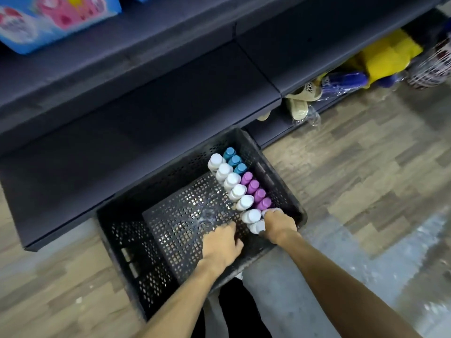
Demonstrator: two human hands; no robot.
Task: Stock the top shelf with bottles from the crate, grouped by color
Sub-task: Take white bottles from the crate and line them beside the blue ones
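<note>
Pick-up step: bottles (238,191) stood upright in crate (117,230) on floor (341,179), right hand (278,225) gripped nearest ones, left hand (220,242) lay loose-fingered & empty beside them; next prob. needs clean lift, colour-sorted.

- Crate (275,181): black, perforated grid.
- Bottles: white (231,180), purple (253,186) and blue (235,161) caps.
- Shelves (170,93): dark grey.
- Floor (353,167): brown-grey wood-plank pattern.
- Packs (48,20): blue with pink.
- Bag (388,54): yellow.
</note>
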